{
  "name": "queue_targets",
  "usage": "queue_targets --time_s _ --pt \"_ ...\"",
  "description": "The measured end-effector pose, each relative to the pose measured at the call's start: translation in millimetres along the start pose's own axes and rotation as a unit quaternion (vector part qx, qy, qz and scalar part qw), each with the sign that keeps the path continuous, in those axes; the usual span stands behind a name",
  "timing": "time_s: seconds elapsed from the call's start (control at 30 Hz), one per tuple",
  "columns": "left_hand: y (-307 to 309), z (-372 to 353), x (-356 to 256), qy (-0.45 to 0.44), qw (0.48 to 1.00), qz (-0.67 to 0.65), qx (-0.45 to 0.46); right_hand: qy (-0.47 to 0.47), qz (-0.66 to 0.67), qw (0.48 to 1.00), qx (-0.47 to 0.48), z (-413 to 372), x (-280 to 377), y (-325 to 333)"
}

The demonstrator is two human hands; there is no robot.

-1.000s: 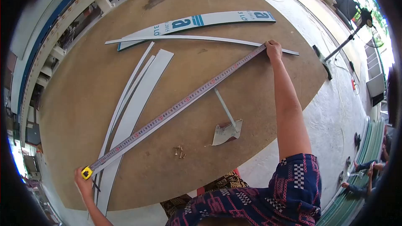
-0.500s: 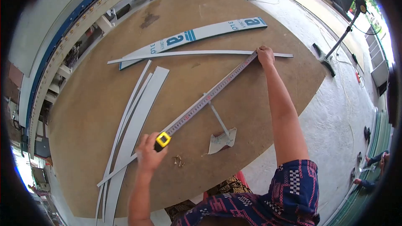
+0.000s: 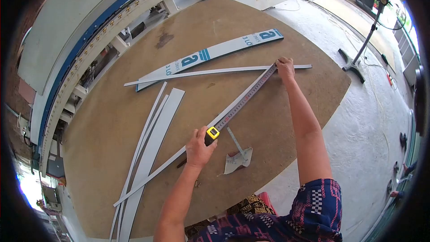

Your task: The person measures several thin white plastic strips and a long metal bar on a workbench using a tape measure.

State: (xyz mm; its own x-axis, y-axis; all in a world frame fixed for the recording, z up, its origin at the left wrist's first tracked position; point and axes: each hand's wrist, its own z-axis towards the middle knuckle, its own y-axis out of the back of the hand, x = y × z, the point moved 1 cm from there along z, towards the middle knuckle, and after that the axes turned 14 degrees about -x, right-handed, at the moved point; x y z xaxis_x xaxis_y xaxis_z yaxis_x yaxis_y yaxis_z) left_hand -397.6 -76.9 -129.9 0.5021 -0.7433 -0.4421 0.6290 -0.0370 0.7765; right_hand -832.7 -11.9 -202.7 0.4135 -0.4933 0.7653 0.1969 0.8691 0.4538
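My left hand is wrapped round the yellow and black case of a tape measure. The blade runs up and right along a narrow white strip, which passes beneath my left hand. At the far end, my right hand is closed on the tape's tip, over the strip's upper end. A second narrow strip crosses there and partly overlaps a wide white panel with blue lettering. Left of my left hand lie a wide plain strip and two thinner ones.
Everything lies on a brown board tabletop. Near its front are a torn scrap, a thin short strip and small brass-coloured screws. A long machine borders the left; a black stand rises from the floor at right.
My left hand has slid the tape case up and right along the strip, shortening the drawn-out blade. My right hand remains at the far end. The whole view has shifted slightly.
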Motion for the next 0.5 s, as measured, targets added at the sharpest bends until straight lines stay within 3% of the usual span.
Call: queue_targets --time_s 0.1,0.27,0.5 --pt "4.7 -1.0 -5.6 -0.006 1.0 -0.006 -0.008 -0.075 0.101 0.988 0.084 3.4 -5.1 6.0" --pt "23.2 -11.9 -27.9 -0.007 0.998 -0.045 -0.038 -0.134 0.263 0.936 0.191 -41.7 74.8 69.0" --pt "60.2 -28.4 -61.0 -0.02 0.991 -0.104 -0.081 -0.234 0.389 0.756 0.472 -165.4 162.6 154.4"
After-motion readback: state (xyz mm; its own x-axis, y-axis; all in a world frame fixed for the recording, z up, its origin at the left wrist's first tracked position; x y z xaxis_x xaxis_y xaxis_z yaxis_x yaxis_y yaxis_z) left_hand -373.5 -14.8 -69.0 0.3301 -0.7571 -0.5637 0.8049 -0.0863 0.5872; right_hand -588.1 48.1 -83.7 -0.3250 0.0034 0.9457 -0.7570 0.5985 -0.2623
